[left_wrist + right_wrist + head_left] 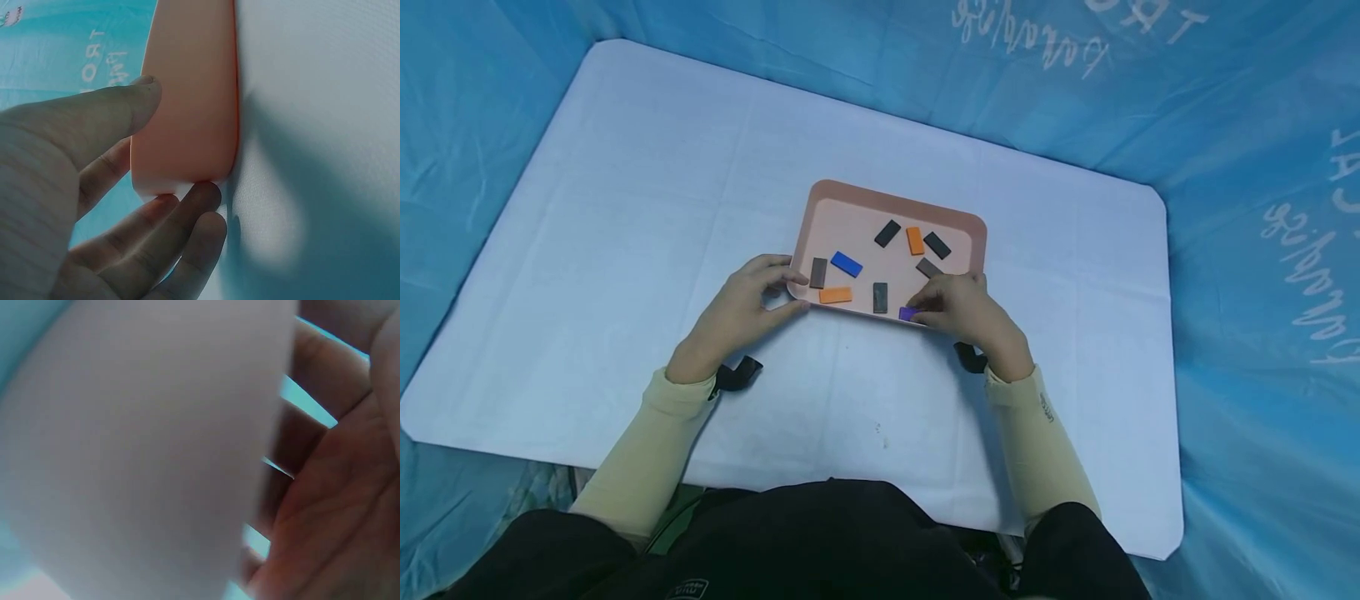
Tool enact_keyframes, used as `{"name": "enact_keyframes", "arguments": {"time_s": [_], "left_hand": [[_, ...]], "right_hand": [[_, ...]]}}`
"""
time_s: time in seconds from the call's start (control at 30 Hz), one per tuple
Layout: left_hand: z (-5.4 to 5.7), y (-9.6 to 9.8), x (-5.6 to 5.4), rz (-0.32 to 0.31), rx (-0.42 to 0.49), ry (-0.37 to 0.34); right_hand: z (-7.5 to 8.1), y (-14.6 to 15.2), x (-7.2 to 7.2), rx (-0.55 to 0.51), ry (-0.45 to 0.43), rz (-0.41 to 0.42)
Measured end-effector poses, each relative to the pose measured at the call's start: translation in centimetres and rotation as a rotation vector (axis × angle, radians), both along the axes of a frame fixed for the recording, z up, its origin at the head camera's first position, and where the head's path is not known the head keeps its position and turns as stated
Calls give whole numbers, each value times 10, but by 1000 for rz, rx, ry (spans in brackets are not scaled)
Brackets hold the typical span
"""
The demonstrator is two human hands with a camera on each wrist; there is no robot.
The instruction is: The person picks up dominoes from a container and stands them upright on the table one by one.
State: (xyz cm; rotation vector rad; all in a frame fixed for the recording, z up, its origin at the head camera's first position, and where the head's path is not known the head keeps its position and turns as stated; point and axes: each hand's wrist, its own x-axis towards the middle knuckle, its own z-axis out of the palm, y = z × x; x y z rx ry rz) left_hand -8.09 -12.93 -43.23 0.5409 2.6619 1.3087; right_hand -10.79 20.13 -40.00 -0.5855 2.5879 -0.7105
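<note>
A pink rectangular tray holds several small flat blocks. My left hand grips the tray's near left corner; in the left wrist view its thumb lies on the tray wall and the fingertips touch around the corner. At the near right corner, my right hand pinches a purple block between thumb and fingers, partly covering it. A dark grey-brown block lies just beyond that hand. In the right wrist view the tray's wall fills much of the frame and hides the fingertips.
Elsewhere in the tray lie a blue block, two orange blocks, a brown block and several dark ones. The tray rests on a white-covered table. Blue sheeting with white lettering surrounds the table.
</note>
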Motion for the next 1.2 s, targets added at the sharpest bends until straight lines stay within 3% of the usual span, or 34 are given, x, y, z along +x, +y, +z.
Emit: {"name": "enact_keyframes", "arguments": {"time_s": [0.17, 0.5, 0.73, 1.2], "left_hand": [[0, -1, 0, 2, 6, -10], [0, -1, -1, 4, -7, -19], [0, -1, 0, 4, -9, -26], [0, 0, 0, 1, -15, -10]], "right_hand": [[3, -4, -6, 93, 14, -50], [0, -11, -8, 166, 97, -23], [1, -11, -6, 151, 111, -43], [-4, -10, -5, 170, 196, 0]]}}
